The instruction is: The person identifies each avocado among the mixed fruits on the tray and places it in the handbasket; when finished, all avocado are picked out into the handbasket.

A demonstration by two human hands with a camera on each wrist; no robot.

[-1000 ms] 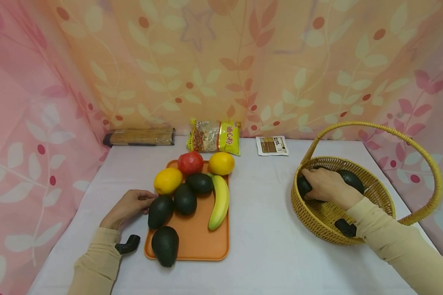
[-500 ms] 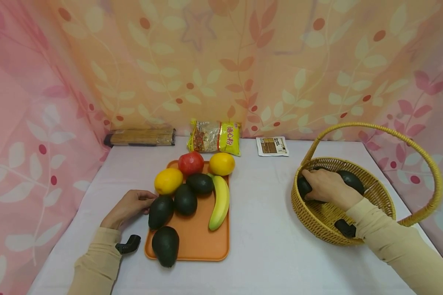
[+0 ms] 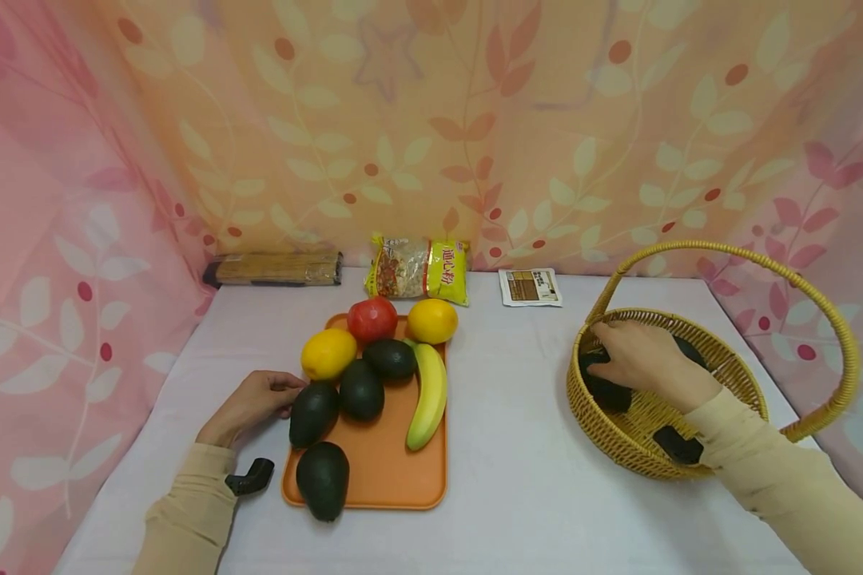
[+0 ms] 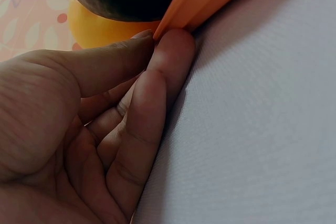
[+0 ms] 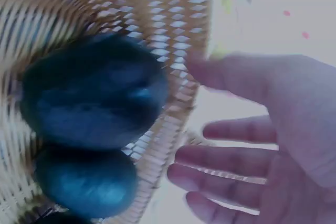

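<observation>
My left hand (image 3: 255,403) is at the left edge of an orange tray (image 3: 395,475), thumb over the rim and fingers beneath. The left wrist view shows this pinch on the tray rim (image 4: 181,6) up close. On the tray lie several dark avocados (image 3: 322,479), two lemons (image 3: 328,354), a red fruit (image 3: 371,319) and a banana (image 3: 427,399). At the right, my right hand (image 3: 643,359) is over a wicker basket (image 3: 600,435). Its fingers are extended and hold nothing. Dark avocados (image 5: 94,93) lie in the basket, beside the hand in the right wrist view.
The basket's tall handle (image 3: 845,343) arches up on the right. Behind the tray lie a yellow food packet (image 3: 417,267), a bundle of brown sticks (image 3: 276,268) and a small white sachet (image 3: 530,286). Patterned curtains (image 3: 431,120) enclose the white table (image 3: 518,447).
My right hand has let go of the avocado in the basket; its fingers have spread and risen slightly, and more of the avocado shows below them. My left hand has stayed at the tray.
</observation>
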